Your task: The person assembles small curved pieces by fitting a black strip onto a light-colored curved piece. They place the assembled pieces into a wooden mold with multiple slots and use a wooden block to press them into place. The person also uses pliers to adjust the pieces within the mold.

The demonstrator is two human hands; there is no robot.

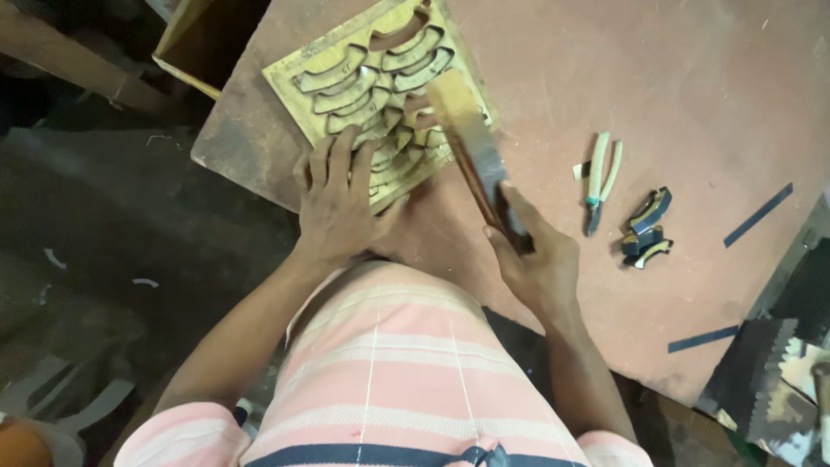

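A pale wooden board [292, 93] with several curved cut-outs lined with dark metal strips lies on a reddish-brown table [674, 78]. My left hand [339, 203] presses flat on the board's near corner, fingers spread. My right hand [532, 255] grips the handle of a hammer [471, 138]. Its blurred head hangs over the board's right edge.
Pliers [598, 180] with pale handles lie on the table to the right. A small pile of curved dark metal pieces [647, 229] sits beside them. Two dark strips [758, 214] lie further right. A wooden box [186, 52] stands at the far left. Patterned fabric [778, 380] is at the lower right.
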